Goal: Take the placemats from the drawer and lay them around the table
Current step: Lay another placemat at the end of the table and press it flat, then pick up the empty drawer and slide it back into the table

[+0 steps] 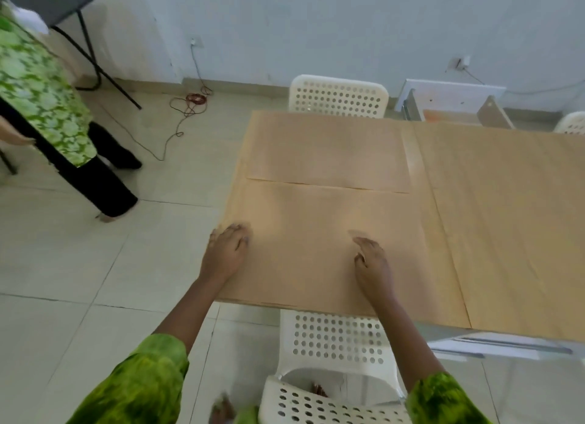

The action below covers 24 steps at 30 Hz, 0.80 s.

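Several tan placemats lie flat on the table. The nearest placemat covers the table's near left corner, and both my hands rest on it. My left hand lies flat at its left edge with fingers spread. My right hand touches its middle, forefinger stretched out and the other fingers loosely bent. A second placemat lies just beyond it on the far side. A third, larger placemat covers the right part of the table. A strip of table shows between them.
A white perforated chair stands right below me at the table's near edge, another chair at the far side. An open white drawer unit sits against the wall behind the table. A person in green stands at the left; a cable lies on the floor.
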Each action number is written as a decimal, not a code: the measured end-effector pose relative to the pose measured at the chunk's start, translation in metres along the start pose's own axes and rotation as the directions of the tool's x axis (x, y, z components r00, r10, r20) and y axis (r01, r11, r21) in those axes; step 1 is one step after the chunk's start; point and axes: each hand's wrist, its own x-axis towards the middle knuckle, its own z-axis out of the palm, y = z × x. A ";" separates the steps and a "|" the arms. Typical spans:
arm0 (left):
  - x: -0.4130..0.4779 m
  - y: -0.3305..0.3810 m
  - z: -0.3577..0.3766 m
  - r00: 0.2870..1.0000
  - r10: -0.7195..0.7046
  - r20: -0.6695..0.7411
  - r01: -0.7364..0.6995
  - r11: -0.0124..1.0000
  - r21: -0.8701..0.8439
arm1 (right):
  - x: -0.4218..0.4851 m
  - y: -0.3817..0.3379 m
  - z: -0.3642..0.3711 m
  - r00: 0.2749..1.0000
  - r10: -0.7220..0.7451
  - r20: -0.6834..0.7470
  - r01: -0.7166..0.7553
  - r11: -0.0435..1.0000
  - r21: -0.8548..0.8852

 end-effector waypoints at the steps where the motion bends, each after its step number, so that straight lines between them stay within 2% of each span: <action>1: -0.001 0.000 -0.007 1.000 -0.013 -0.021 0.011 0.996 -0.091 | -0.001 -0.011 0.007 1.000 0.018 -0.007 -0.017 0.997 0.079; 5: -0.002 -0.023 -0.046 0.989 -0.136 -0.049 0.101 0.891 -0.443 | -0.003 -0.068 0.049 0.998 0.063 -0.021 -0.052 0.941 0.335; 7: -0.001 -0.051 -0.068 0.987 -0.159 -0.027 0.119 0.832 -0.543 | -0.007 -0.105 0.073 0.997 0.079 -0.001 -0.070 0.890 0.451; 11: 0.003 -0.108 -0.113 0.986 -0.165 0.018 0.139 0.767 -0.627 | -0.018 -0.175 0.117 0.990 0.136 0.035 -0.129 0.782 0.610; 15: 0.009 -0.151 -0.154 0.987 -0.162 0.001 0.118 0.715 -0.689 | -0.021 -0.231 0.151 0.985 0.164 0.051 -0.154 0.711 0.687; 24: 0.068 -0.200 -0.203 0.993 -0.117 -0.012 0.073 0.691 -0.719 | 0.026 -0.298 0.189 0.978 0.190 0.084 -0.192 0.670 0.717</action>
